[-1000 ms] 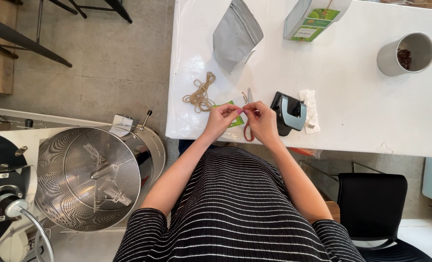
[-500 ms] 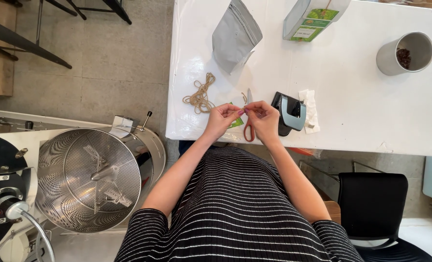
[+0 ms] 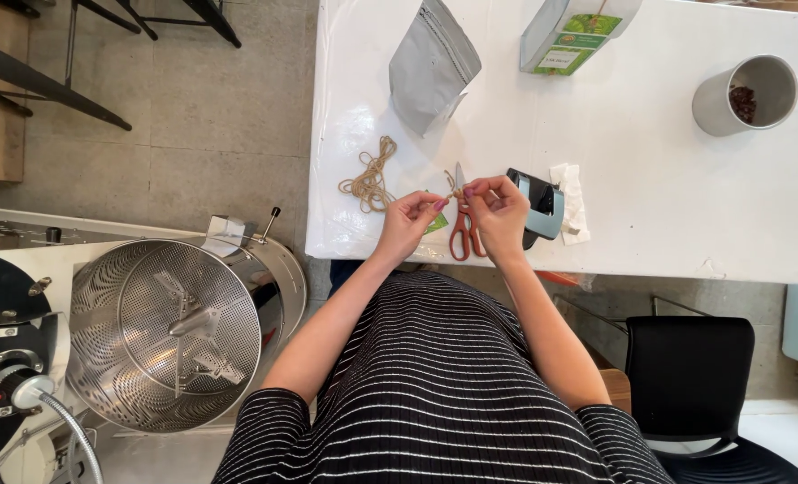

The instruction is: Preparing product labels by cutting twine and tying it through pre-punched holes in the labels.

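My left hand and my right hand meet over the near edge of the white table. Both pinch a short piece of tan twine between their fingertips. Red-handled scissors lie on the table right under the hands, blades pointing away from me. A small green tag peeks out below my left hand. A loose bundle of the same twine lies to the left of the hands.
A grey stand-up pouch and a green-labelled pouch lie further back. A light blue and black device sits on white paper by my right hand. A grey cup holds dark beans. A perforated metal drum stands left; a black chair right.
Both hands stay close together over the scissors; the fingers have shifted slightly on the twine. Nothing else on the table has moved.
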